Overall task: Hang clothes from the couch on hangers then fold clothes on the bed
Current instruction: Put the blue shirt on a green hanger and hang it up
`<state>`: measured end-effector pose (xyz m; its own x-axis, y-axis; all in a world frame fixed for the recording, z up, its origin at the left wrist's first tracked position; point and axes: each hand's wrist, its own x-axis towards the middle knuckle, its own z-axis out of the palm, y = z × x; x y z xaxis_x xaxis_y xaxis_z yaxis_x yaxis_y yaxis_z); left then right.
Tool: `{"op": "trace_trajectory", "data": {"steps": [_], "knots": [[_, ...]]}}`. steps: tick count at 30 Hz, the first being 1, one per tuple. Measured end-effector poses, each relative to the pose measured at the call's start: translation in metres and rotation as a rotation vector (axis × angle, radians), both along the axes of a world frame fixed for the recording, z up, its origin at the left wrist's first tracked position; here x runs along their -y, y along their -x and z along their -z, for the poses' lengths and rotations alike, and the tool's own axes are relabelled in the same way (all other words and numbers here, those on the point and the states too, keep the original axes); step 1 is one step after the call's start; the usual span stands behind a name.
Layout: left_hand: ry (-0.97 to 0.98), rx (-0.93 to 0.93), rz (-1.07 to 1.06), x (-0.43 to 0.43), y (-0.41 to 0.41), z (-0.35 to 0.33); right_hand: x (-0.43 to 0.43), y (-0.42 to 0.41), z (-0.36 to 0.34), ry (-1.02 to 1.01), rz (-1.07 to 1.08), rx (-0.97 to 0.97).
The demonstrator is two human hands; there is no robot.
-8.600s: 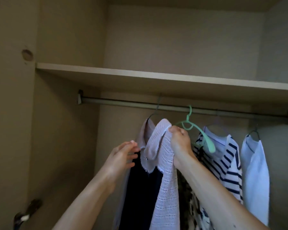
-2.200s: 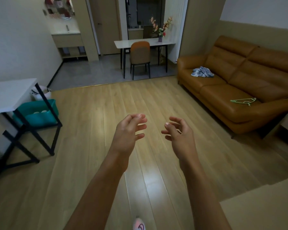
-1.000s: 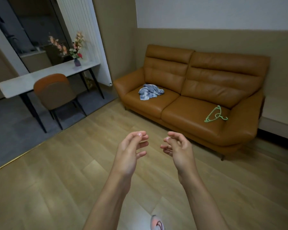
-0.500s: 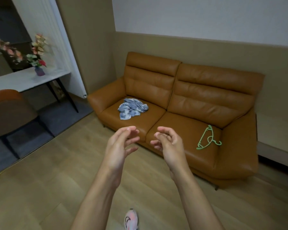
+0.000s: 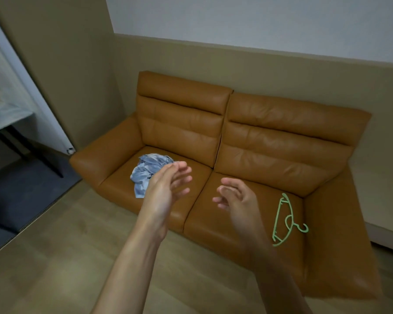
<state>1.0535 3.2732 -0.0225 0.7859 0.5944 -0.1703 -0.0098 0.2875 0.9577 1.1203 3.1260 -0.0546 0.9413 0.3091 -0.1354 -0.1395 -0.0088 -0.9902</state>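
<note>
Leather couch (image 5: 270,137) on wood floor (image 5: 55,257) bears blue garment (image 5: 145,173), green hanger (image 5: 286,220)

Head view, downward toward couch (image 5: 213,137)

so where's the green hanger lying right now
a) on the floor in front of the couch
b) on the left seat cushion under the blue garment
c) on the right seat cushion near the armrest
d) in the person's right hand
c: the green hanger lies flat on the couch's right seat cushion beside the armrest, apart from the crumpled blue garment on the left cushion; the left hand and right hand both hold nothing.
</note>
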Motion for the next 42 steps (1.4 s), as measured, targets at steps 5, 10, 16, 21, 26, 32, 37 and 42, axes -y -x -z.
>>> {"op": "trace_trajectory", "data": {"steps": [5, 10, 16, 21, 26, 32, 37, 42], "knots": [[0.001, -0.082, 0.006, -0.046, -0.1, 0.034, -0.053, -0.109, 0.034, 0.005, -0.005, -0.045], [0.014, -0.148, -0.07, -0.101, -0.198, 0.06, -0.116, -0.223, 0.066, 0.004, -0.092, -0.123], [0.024, -0.241, -0.148, -0.163, -0.26, 0.08, -0.18, -0.303, 0.073, 0.061, -0.174, -0.19], [0.106, -0.375, -0.177, -0.219, -0.303, 0.131, -0.226, -0.348, 0.092, 0.114, -0.197, -0.239], [0.111, -0.446, -0.103, -0.286, -0.358, 0.185, -0.281, -0.388, 0.122, 0.187, -0.181, -0.276], [0.14, -0.563, -0.051, -0.385, -0.422, 0.297, -0.372, -0.433, 0.166, 0.255, -0.139, -0.38], [-0.036, -0.781, -0.004, -0.454, -0.45, 0.399, -0.44, -0.462, 0.21, 0.314, -0.133, -0.495], [-0.391, -0.957, 0.156, -0.501, -0.481, 0.473, -0.486, -0.488, 0.257, 0.348, -0.065, -0.607]]}}
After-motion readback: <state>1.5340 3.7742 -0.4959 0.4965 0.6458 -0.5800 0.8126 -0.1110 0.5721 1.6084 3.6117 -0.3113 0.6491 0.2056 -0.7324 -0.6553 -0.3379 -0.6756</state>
